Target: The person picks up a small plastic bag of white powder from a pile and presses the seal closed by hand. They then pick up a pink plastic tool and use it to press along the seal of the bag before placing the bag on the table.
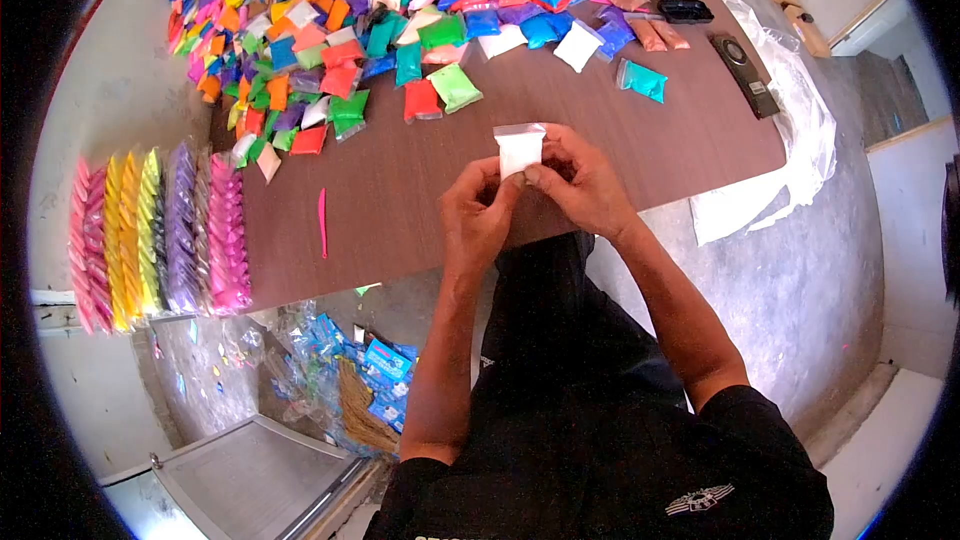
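Note:
Between my two hands I hold a small white packet [520,152] with a clear flat strip along its top edge. My left hand [476,202] pinches its lower left side, thumb toward the middle. Thumb and fingers of my right hand [583,185] close on its right side. The packet is upright, above the near part of the brown table [400,210]. Beyond it lie a light green packet [456,88] and a red packet [422,99], at the near edge of a large heap of coloured packets [400,0].
Rows of stacked coloured packets [160,235] stand at the table's left end, near a pink stick-like tool [322,224]. A teal packet [642,81], a black device [745,77] and a dark case [685,11] lie right. Blue wrappers [388,365] and a broom [362,405] lie below.

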Demonstrator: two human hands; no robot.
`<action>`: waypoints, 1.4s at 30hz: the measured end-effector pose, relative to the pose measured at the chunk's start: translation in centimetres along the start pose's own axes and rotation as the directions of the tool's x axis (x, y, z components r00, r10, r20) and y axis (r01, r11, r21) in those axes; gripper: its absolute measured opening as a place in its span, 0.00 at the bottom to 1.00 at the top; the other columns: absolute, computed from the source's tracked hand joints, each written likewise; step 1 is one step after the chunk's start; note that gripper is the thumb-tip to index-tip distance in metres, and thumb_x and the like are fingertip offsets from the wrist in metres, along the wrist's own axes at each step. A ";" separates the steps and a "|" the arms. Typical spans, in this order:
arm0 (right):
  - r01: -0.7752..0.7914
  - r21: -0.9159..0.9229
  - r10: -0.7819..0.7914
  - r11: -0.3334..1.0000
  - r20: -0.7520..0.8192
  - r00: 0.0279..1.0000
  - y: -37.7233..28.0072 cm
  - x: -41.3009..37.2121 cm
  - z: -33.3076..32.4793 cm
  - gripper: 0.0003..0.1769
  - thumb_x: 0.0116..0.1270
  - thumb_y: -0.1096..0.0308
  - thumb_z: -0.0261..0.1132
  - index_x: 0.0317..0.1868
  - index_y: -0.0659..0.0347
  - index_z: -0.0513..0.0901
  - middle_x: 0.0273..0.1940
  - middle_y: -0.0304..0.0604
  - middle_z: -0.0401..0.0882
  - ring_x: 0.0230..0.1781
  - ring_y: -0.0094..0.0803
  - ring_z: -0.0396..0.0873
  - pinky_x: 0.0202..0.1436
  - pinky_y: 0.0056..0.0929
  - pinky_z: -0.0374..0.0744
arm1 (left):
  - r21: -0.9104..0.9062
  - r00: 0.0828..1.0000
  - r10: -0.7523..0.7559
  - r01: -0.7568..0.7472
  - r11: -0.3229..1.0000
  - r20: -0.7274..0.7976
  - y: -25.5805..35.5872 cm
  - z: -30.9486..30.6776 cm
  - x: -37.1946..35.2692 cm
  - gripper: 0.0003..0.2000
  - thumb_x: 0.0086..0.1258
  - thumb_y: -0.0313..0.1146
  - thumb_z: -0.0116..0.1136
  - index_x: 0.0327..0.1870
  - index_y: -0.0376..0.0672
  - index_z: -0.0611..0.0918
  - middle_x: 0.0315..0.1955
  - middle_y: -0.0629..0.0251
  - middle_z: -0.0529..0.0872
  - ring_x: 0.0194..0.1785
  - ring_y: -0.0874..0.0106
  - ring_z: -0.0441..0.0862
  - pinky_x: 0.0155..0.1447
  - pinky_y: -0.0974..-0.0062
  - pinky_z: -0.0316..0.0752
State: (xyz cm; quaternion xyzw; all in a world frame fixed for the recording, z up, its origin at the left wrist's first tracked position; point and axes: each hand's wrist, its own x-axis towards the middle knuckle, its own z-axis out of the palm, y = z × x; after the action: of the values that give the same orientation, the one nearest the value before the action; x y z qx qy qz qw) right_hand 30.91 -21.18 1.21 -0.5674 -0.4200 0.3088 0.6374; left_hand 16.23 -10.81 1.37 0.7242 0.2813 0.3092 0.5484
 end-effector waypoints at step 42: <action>-0.056 -0.072 0.054 0.996 -0.033 0.998 0.3 -0.1 0.0 0.09 0.76 0.74 0.67 0.53 0.65 0.84 0.44 0.35 0.87 0.44 0.18 0.82 0.48 0.23 0.81 | -0.036 0.999 -0.024 0.023 0.999 -0.030 0.0 -0.5 0.4 0.07 0.75 0.29 0.68 0.46 0.34 0.88 0.30 0.71 0.87 0.34 0.82 0.78 0.37 0.77 0.75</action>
State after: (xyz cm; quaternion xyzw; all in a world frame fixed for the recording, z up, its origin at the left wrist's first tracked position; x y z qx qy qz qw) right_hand 30.91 -21.26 0.86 -0.6065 -0.4053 0.3019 0.6138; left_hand 16.14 -10.22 1.48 0.7060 0.2925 0.3190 0.5606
